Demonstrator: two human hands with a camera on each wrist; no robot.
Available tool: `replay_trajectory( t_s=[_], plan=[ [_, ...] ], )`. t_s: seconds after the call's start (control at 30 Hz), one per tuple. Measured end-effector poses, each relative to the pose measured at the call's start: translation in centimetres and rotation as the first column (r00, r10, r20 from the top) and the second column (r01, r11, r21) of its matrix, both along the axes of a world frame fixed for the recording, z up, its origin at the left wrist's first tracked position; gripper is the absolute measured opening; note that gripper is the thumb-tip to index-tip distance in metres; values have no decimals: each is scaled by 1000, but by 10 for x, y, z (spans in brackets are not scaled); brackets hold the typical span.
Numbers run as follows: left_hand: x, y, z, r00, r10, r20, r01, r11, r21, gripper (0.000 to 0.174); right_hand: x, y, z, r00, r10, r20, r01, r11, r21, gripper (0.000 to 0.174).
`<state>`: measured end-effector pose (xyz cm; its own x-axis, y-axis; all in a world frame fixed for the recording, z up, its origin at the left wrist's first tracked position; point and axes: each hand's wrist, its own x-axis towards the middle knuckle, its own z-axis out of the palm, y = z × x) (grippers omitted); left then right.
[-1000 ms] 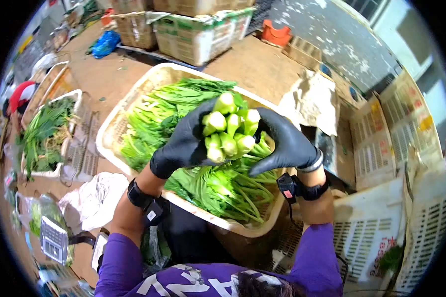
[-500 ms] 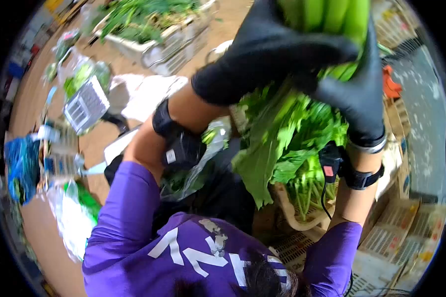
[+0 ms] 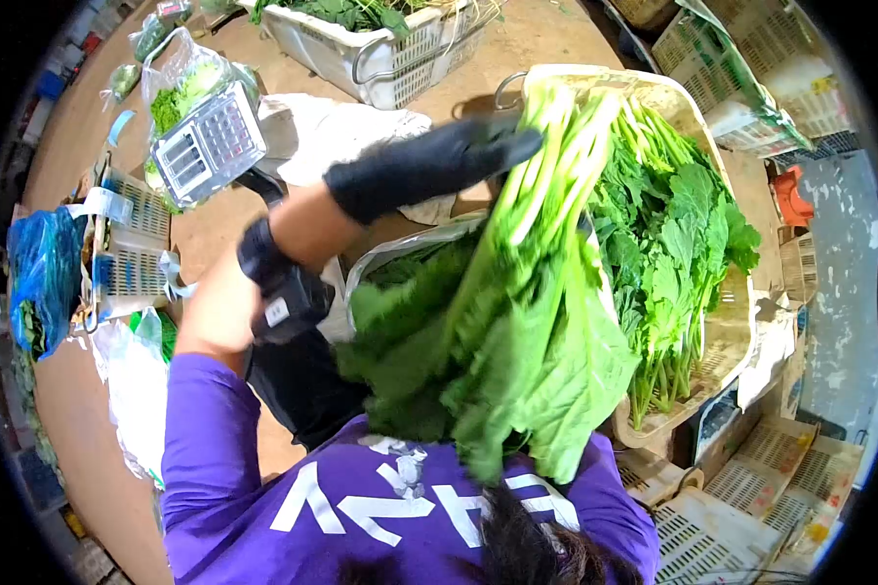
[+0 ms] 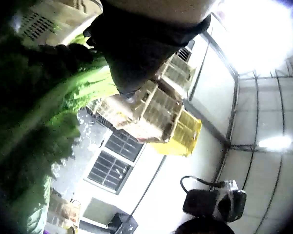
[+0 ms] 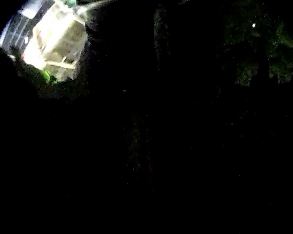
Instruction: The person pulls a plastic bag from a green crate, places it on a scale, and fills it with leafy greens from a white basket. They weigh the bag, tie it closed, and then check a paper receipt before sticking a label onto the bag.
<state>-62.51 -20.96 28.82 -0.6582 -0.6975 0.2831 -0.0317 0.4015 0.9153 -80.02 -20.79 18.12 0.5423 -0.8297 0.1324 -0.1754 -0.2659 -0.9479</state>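
Note:
A leafy bunch of greens [image 3: 546, 341], pale stems up and broad leaves hanging down, spreads in front of the purple shirt in the head view. My black-gloved left hand [image 3: 439, 161] lies along the left side of its stems, straight fingers [image 3: 512, 149] at their edge. In the left wrist view the black glove [image 4: 136, 48] is beside the blurred leaves [image 4: 24, 126]. My right hand and forearm are hidden behind the bunch, and the right wrist view is almost wholly dark. More greens [image 3: 668, 234] fill the cream crate [image 3: 727, 361] at right.
Left of the bunch, a container with a pale plastic rim [image 3: 356, 278] holds dark leaves. A scale display [image 3: 210, 146] stands before a bag of lettuce [image 3: 180, 97]. Another white crate [image 3: 390, 68] of greens is at the back, near a white cloth [image 3: 337, 132].
The bunch has come down toward my body, its leaves spreading across my front. My left hand has moved left from around the stems. My right hand has passed out of sight behind the leaves.

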Motion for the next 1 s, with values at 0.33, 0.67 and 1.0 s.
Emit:
replay_trajectory(
  t_s=[0.33, 0.67, 1.0],
  plan=[
    [77, 186, -206, 320, 709, 629, -757, 590, -280, 93, -48, 179, -185, 898, -248, -362, 412, 762, 500, 58],
    [122, 196, -224, 798, 419, 433, -551, 218, 805, 36, -32, 215, -202, 839, -406, -361, 542, 579, 609, 52],
    [116, 160, -193, 984, 154, -89, -88, 857, 508, 57, 35, 229, -244, 679, -723, -128, 493, 319, 810, 46]
  ],
)
